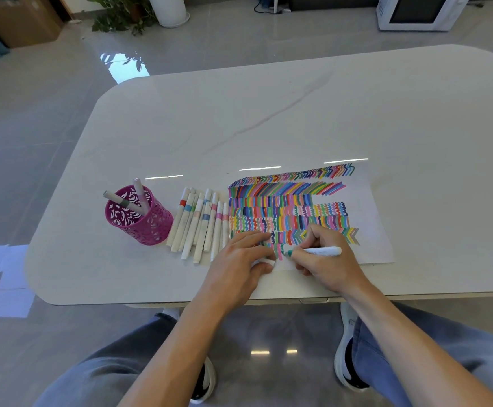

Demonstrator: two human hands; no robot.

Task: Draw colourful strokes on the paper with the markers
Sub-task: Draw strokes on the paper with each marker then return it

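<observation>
Right now your R hand (327, 261) pinches a teal marker (326, 251), tip on the paper (377, 218) by its near edge, L hand (245, 255) pressing the paper w/ straight fingers.

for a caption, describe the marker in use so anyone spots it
On the white table, find the colourfully striped paper. At its near edge the right hand grips a white marker with a teal tip; other markers lie loose or stand in the pink cup.

From where I stand, no word, number or brand can be read anywhere. The white marker with a teal tip (323, 251), near the table's front edge, bears faint bluish print on its barrel, too small to make out.
</observation>
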